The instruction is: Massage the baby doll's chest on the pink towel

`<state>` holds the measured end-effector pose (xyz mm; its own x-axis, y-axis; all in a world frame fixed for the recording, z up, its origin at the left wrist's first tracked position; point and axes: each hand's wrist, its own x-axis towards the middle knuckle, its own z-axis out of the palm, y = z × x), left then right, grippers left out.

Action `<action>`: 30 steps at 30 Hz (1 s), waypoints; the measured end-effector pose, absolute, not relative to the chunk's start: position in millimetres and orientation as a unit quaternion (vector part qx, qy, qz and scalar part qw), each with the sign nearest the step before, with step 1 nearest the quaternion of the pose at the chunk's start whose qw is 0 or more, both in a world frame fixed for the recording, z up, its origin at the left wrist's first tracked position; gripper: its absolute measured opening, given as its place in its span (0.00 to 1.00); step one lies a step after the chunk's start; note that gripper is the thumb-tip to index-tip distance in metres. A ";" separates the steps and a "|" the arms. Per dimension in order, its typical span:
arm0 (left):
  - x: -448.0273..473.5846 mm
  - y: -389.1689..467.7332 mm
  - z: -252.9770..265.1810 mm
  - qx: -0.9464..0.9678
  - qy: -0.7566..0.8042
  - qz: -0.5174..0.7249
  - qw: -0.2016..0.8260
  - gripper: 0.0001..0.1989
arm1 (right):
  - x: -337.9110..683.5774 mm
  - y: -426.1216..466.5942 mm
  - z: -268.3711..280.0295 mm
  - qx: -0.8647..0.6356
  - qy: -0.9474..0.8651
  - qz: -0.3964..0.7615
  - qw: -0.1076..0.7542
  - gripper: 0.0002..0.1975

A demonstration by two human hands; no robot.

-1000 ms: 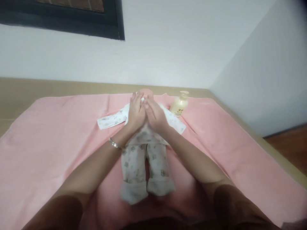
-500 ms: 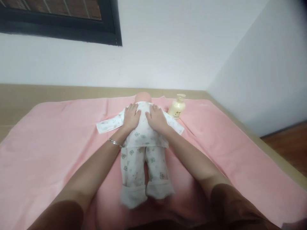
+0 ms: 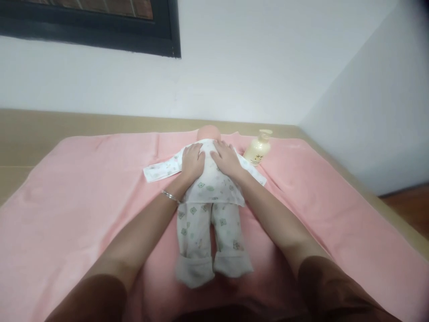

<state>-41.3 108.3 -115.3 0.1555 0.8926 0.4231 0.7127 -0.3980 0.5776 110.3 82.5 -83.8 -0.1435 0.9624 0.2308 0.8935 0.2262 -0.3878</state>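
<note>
A baby doll (image 3: pixel 208 133) lies stretched out on a pink blanket (image 3: pixel 77 197), its bald head at the far end and its face not visible. It wears a white patterned top (image 3: pixel 209 176) with long sleeves spread to the sides, and matching trousers (image 3: pixel 196 228) with turned-up cuffs. My left hand (image 3: pixel 193 161) rests flat on the left side of the upper torso, fingers pointing toward the head. On the other side, my right hand (image 3: pixel 228 158) lies flat near the shoulder, its fingertips close to the neck. Both hands have their fingers extended and grip nothing.
A pale yellow pump bottle (image 3: pixel 258 148) stands on the blanket right of the doll's shoulder. Beyond the blanket runs a tan surface edge (image 3: pixel 134 123) against a white wall (image 3: pixel 234 67). A dark-framed window (image 3: pixel 164 36) is at upper left.
The view has shifted, so everything appears farther right. My right hand has slid slightly up toward the doll's neck; my left hand stays in about the same place on the torso.
</note>
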 end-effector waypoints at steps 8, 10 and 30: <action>-45.8 114.8 -121.4 0.733 0.526 0.403 0.155 0.23 | 54.4 21.1 -95.2 -0.610 -0.775 -0.051 0.157 0.33; -46.7 116.4 -123.1 0.730 0.525 0.407 0.159 0.23 | 52.0 17.4 -96.5 -0.601 -0.782 -0.050 0.161 0.33; -46.6 110.7 -121.9 0.704 0.528 0.441 0.178 0.22 | 66.4 25.8 -89.5 -0.598 -0.783 -0.037 0.168 0.32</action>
